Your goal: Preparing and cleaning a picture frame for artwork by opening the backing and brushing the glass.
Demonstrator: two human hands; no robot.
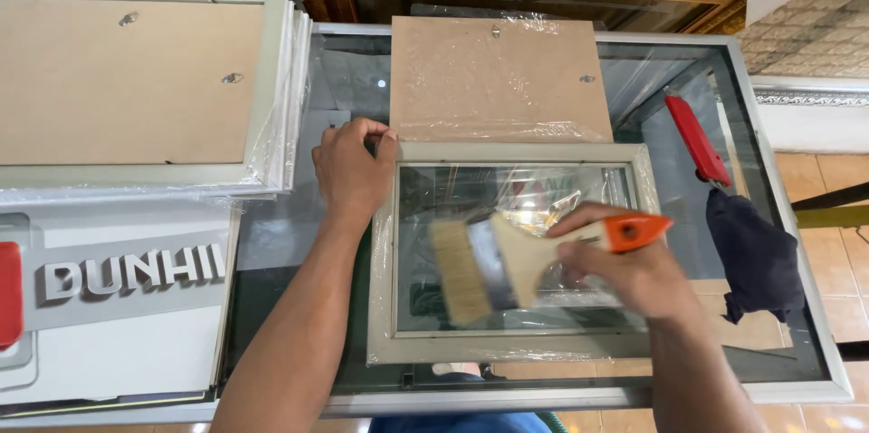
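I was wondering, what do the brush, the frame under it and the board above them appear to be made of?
Brush: pale bristles, shiny metal band, light wooden handle with an orange tip. Frame: looks like off-white painted wood around clear glass, wrapped in crinkled plastic film. Board: matte brown fibreboard, probably, with small metal hangers.
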